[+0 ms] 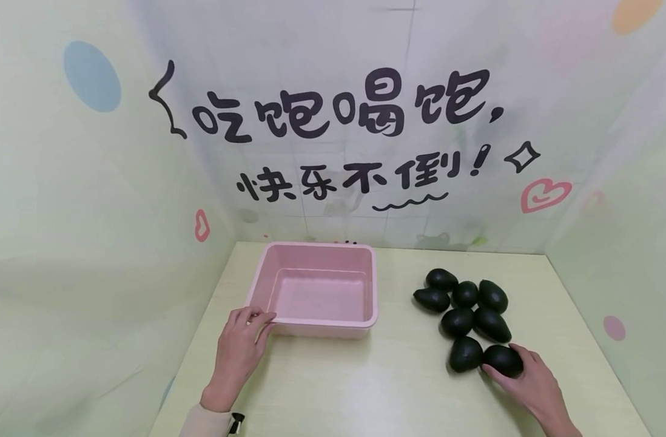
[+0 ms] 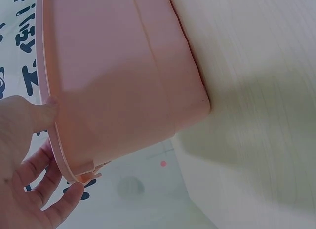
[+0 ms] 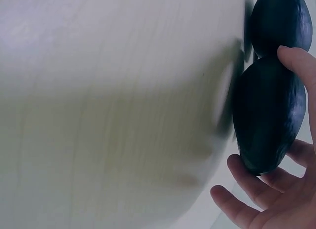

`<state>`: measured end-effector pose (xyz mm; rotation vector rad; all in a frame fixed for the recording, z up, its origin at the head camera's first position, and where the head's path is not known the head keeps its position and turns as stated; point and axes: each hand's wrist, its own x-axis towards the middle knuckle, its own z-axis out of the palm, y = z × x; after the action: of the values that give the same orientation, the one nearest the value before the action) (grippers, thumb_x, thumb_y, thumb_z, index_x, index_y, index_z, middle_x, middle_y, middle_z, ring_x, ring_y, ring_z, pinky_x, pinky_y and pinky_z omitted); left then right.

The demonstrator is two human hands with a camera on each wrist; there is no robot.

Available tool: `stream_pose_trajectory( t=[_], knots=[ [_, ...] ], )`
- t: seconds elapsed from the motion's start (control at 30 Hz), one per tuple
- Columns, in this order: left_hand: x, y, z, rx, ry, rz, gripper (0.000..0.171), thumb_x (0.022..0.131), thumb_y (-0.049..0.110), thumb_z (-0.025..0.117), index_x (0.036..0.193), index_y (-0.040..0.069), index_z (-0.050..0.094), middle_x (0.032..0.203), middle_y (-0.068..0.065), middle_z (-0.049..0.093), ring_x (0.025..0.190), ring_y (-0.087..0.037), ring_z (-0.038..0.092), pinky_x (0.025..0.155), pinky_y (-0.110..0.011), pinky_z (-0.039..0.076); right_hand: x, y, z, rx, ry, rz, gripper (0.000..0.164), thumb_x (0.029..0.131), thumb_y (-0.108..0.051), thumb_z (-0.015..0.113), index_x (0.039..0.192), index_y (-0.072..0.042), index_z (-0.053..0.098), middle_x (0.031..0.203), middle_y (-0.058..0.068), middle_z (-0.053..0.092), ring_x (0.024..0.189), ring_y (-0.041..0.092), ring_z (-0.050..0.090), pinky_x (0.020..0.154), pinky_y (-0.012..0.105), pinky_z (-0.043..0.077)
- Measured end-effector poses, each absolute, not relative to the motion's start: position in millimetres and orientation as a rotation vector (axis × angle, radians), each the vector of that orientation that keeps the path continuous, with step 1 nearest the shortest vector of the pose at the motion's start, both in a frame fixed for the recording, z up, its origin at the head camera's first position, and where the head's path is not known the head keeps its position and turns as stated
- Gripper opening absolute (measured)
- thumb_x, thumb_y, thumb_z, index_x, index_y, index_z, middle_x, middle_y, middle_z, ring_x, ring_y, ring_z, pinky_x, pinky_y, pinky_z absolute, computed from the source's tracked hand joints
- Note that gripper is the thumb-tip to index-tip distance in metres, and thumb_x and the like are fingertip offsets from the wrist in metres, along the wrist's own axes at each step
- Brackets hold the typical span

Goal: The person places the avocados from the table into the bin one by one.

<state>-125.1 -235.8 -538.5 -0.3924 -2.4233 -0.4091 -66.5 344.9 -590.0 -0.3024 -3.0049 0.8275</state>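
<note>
My left hand (image 1: 240, 349) pinches the near-left corner rim of a pink plastic bin (image 1: 322, 323); in the left wrist view its thumb (image 2: 45, 115) lies against the bin's outer wall. The bin's inside is bare. On the right, my right hand (image 1: 537, 385) has thumb and fingers around a dark green-black avocado (image 1: 503, 360), the nearest of a group. The right wrist view shows this avocado (image 3: 269, 110) between thumb and fingers, its narrow end toward the fingertips. Another avocado (image 1: 466, 354) sits right beside it.
Several more avocados (image 1: 457, 322) lie grouped behind, on the right half of the pale wood-grain table (image 1: 333, 388). A printed cloth backdrop (image 1: 333, 224) rises along the table's back edge, and similar cloth (image 1: 628, 273) hangs at both sides.
</note>
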Motion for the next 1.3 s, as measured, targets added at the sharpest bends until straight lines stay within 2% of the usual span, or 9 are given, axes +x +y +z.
stream_pose_trajectory(
  t=[0.5, 0.8, 1.3],
  knots=[
    [-126, -236, -537, -0.399, -2.422, -0.41, 0.024, 0.078, 0.01, 0.093, 0.1, 0.013, 0.083, 0.101, -0.011, 0.072, 0.097, -0.038, 0.066, 0.073, -0.048, 0.059, -66, 347, -589, -0.282, -2.967, 0.809, 0.091, 0.086, -0.06, 0.083, 0.144, 0.004, 0.054, 0.14, 0.037, 0.056, 0.125, 0.058, 0.057, 0.092, 0.071, 0.05],
    [-127, -236, -535, -0.403, -2.427, -0.399, 0.024, 0.077, 0.01, 0.094, 0.099, 0.013, 0.084, 0.099, -0.01, 0.071, 0.095, -0.037, 0.066, 0.073, -0.048, 0.059, -69, 351, -579, -0.276, -2.995, 0.795, 0.093, 0.087, -0.062, 0.081, 0.146, 0.004, 0.052, 0.142, 0.038, 0.054, 0.126, 0.06, 0.055, 0.092, 0.071, 0.05],
    [-126, -236, -532, -0.388, -2.433, -0.395, 0.024, 0.077, 0.011, 0.095, 0.098, 0.014, 0.085, 0.095, -0.006, 0.071, 0.089, -0.031, 0.065, 0.059, -0.041, 0.056, -77, 351, -566, -0.218, -2.965, 0.763, 0.09, 0.087, -0.062, 0.081, 0.142, 0.004, 0.055, 0.138, 0.037, 0.057, 0.122, 0.059, 0.057, 0.087, 0.07, 0.051]
  ],
)
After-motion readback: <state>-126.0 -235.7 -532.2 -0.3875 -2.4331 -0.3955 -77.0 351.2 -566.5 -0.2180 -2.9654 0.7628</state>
